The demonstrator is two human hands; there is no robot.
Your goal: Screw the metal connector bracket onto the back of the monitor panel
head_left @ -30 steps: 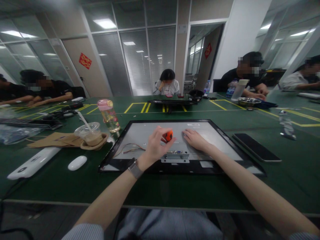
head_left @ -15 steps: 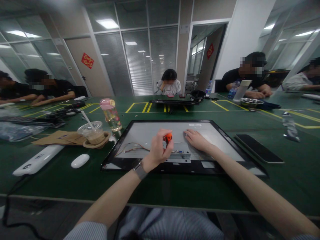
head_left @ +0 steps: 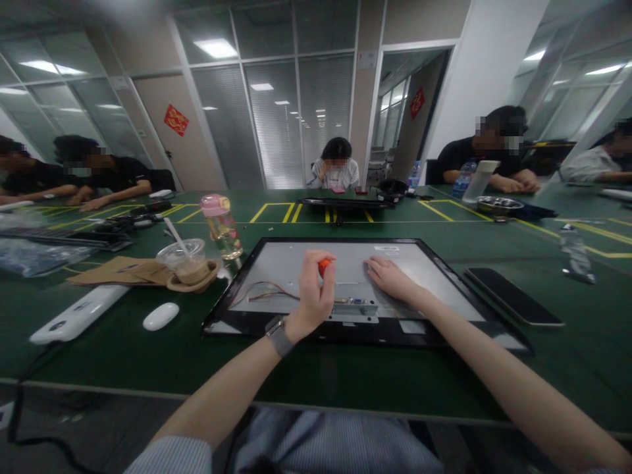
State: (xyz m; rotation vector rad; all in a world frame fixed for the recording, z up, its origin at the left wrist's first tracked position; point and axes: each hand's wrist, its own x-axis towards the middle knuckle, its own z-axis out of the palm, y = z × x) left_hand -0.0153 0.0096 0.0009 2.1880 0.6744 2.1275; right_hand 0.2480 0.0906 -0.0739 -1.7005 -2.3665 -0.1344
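Note:
My left hand (head_left: 314, 293), a watch on its wrist, is closed round an orange screwdriver handle (head_left: 324, 266); the shaft and tip are hidden behind the fingers. Below it lies a flat display panel (head_left: 276, 258), grey back up, with a black frame. A metal bracket (head_left: 368, 311) with connectors runs along its near side, partly covered by my left hand. Thin cables (head_left: 264, 284) curve out to the left of the bracket. My right hand (head_left: 388, 275) rests flat on the grey back, fingers stretched out and holding nothing.
Left of the panel are a white mouse (head_left: 160, 316), an iced drink cup (head_left: 185, 263), a pink-lidded bottle (head_left: 220, 227) and a white power strip (head_left: 79, 316). A black phone (head_left: 513, 296) lies to the right. Other people sit round the green table (head_left: 148, 368).
My left hand has turned on the screwdriver and shifted slightly left, so less of the handle shows. My right hand keeps its place on the panel.

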